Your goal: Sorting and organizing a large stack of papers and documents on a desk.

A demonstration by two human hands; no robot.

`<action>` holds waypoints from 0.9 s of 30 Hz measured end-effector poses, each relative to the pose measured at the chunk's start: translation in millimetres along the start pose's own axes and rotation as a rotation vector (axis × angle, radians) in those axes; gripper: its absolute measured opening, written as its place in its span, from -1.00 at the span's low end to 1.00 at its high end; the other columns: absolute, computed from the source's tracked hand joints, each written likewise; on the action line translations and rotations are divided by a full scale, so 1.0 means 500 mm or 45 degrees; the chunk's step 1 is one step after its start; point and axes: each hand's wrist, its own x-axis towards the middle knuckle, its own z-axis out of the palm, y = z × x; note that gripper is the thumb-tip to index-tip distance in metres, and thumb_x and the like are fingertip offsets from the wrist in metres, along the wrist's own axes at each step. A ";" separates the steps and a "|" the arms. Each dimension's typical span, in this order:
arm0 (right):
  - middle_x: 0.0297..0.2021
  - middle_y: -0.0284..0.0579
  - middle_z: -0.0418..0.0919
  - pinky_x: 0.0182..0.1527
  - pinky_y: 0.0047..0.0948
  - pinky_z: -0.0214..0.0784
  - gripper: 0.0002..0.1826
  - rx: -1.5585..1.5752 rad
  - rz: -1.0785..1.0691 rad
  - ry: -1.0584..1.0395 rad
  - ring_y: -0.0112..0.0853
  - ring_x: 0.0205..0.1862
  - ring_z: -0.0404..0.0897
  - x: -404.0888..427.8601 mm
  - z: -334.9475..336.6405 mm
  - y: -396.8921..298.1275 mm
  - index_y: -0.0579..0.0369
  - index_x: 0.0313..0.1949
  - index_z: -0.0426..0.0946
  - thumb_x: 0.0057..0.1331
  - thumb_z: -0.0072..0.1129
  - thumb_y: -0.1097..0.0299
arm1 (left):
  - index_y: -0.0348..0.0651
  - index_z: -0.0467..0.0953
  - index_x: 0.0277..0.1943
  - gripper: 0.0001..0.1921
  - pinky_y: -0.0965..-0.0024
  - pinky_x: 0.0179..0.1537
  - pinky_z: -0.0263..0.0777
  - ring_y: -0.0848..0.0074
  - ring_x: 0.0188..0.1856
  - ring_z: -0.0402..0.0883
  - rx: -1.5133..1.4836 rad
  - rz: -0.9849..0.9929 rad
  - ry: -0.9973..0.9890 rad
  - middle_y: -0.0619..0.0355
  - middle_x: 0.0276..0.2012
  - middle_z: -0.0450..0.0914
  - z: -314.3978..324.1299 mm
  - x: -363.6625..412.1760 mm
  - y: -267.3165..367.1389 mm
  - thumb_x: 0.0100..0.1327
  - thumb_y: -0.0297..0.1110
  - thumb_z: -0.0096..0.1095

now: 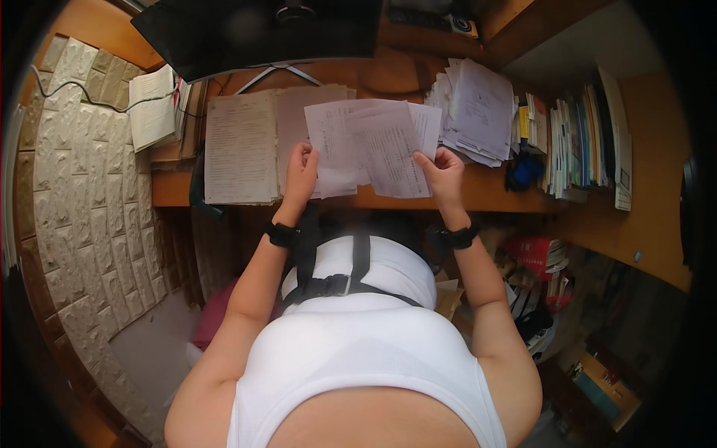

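Observation:
Several overlapping printed paper sheets (386,140) are held up over the front part of a wooden desk (493,190). My left hand (302,168) pinches their left edge between thumb and fingers. At the right side, my right hand (442,171) grips the sheets with its thumb on top. Left of them lies a stack of printed papers (241,148), and the held sheets partly cover a second stack (291,112) beside it. A loose pile of papers (479,109) lies beyond my right hand. Both wrists wear black bands.
A monitor (257,33) on a metal stand spans the back of the desk. Books (582,140) stand in a row at the right, near a dark blue object (524,171). An open booklet (152,106) with a cable across it lies at the left, by a brick-patterned wall (95,185).

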 end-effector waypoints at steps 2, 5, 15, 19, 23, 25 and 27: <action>-0.50 -0.32 0.58 -0.42 -0.70 0.32 -0.81 -0.006 -0.048 -0.063 -0.69 -0.48 0.49 -0.001 0.017 0.006 0.14 -0.51 0.46 0.13 0.35 0.49 | -0.25 0.29 -0.13 -0.85 0.59 -0.43 0.33 0.70 -0.44 0.42 -0.108 0.007 -0.066 0.18 -0.34 0.47 0.022 -0.008 0.000 0.34 -0.40 0.03; -0.52 -0.33 0.57 -0.43 -0.71 0.31 -0.77 -0.066 -0.085 -0.109 -0.70 -0.50 0.48 -0.001 0.042 0.011 0.11 -0.52 0.42 0.12 0.36 0.47 | -0.23 0.19 0.03 -0.72 0.54 -0.39 0.48 0.59 -0.35 0.51 -0.046 0.000 -0.035 0.14 -0.25 0.46 0.076 -0.027 0.033 0.29 -0.52 0.00; -0.56 -0.45 0.51 -0.44 -0.76 0.24 -0.77 0.037 0.029 -0.342 -0.75 -0.51 0.41 0.000 0.086 0.009 0.09 -0.54 0.41 0.14 0.35 0.46 | -0.43 0.49 -0.25 -0.81 0.50 -0.35 0.40 0.53 -0.38 0.56 -0.025 0.177 -0.175 0.10 -0.35 0.58 0.132 -0.023 0.102 0.31 -0.43 0.06; -0.49 -0.40 0.53 -0.39 -0.74 0.28 -0.81 0.081 0.039 -0.378 -0.72 -0.45 0.45 0.001 0.086 0.012 0.11 -0.44 0.41 0.18 0.30 0.48 | -0.38 0.54 -0.35 -0.71 0.58 -0.46 0.27 0.72 -0.46 0.42 0.067 0.191 -0.318 0.26 -0.50 0.55 0.132 -0.014 0.089 0.31 -0.26 0.16; -0.31 -0.24 0.59 -0.24 -0.67 0.38 -0.82 0.127 -0.106 -0.154 -0.62 -0.29 0.54 0.021 0.059 0.002 0.18 -0.26 0.39 0.22 0.23 0.52 | -0.39 0.56 -0.41 -0.70 0.61 -0.48 0.23 0.74 -0.51 0.38 0.104 0.107 -0.160 0.28 -0.57 0.52 0.106 0.010 0.052 0.30 -0.27 0.18; -0.23 -0.12 0.60 -0.15 -0.63 0.39 -0.74 0.013 -0.134 -0.086 -0.55 -0.22 0.56 0.039 0.012 0.014 0.23 -0.13 0.33 0.25 0.18 0.52 | -0.40 0.55 -0.43 -0.69 0.60 -0.49 0.22 0.74 -0.54 0.37 -0.029 0.082 -0.076 0.30 -0.58 0.51 0.094 0.007 0.072 0.29 -0.28 0.19; -0.23 -0.06 0.60 -0.14 -0.62 0.38 -0.66 0.010 -0.130 0.147 -0.54 -0.21 0.55 0.051 -0.021 0.024 0.25 -0.02 0.25 0.28 0.14 0.51 | -0.39 0.56 -0.43 -0.73 0.60 -0.51 0.22 0.75 -0.54 0.36 -0.020 -0.007 0.073 0.31 -0.57 0.51 0.059 0.013 0.070 0.27 -0.31 0.22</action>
